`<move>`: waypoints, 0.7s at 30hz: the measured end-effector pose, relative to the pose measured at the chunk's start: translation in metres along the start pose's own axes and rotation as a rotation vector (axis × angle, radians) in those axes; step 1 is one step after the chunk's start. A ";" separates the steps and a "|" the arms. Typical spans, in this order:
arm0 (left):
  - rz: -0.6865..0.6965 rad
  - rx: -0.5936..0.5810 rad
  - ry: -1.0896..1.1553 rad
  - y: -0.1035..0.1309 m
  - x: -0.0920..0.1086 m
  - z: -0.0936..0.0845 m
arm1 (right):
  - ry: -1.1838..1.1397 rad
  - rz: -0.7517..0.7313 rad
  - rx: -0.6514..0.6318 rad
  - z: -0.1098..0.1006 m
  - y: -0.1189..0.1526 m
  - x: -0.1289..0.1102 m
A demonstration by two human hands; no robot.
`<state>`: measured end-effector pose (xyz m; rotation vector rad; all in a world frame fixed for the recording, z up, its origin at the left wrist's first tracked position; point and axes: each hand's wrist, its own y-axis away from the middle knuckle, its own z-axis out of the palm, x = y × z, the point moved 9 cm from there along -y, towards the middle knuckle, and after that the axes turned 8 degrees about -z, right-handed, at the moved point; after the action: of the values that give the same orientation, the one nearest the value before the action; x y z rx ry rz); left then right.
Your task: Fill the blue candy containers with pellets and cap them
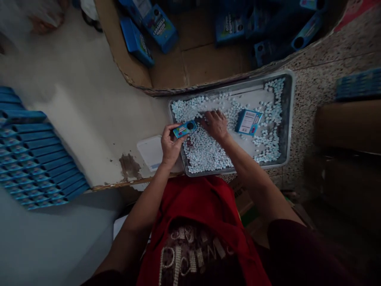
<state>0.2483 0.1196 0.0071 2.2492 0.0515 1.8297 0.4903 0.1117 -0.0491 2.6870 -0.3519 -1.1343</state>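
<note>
A small blue candy box (184, 129) is gripped in my left hand (171, 147), thumb along its near edge and fingers behind it. It is held over the left part of a metal tray (290, 119) with pale blue and white round candies (208, 155) spread in it. My right hand (216, 125) is down among the candies, just right of the held box, its fingers curled onto them and the fingertips partly hidden. Another blue box (250, 122) lies on the candies in the tray's right half, its white printed panel facing up.
Beyond the tray stands a large cardboard carton (199, 65) with several blue boxes (162, 28) inside. Many blue boxes (38, 155) are stacked at the left of the table (77, 79). A white lid-like piece (150, 151) lies beside the tray. Brown cartons (348, 127) stand at right.
</note>
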 end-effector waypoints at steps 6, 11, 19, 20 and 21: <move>0.044 -0.038 -0.233 0.000 0.014 0.018 | -1.105 0.423 0.169 -0.013 0.041 0.029; 0.060 -0.096 -0.357 0.008 0.028 0.031 | -1.575 0.203 0.218 -0.043 0.047 -0.030; 0.103 -0.106 -0.273 0.016 0.044 0.043 | -1.410 -0.148 0.308 -0.068 0.036 -0.080; 0.096 -0.097 -0.266 0.016 0.043 0.044 | -1.380 -0.161 0.318 -0.070 0.037 -0.081; 0.089 -0.089 -0.260 0.016 0.042 0.044 | -1.352 -0.169 0.330 -0.072 0.038 -0.082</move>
<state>0.2983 0.1039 0.0426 2.4388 -0.1749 1.5310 0.4815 0.1066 0.0655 1.6939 -0.4996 -2.9894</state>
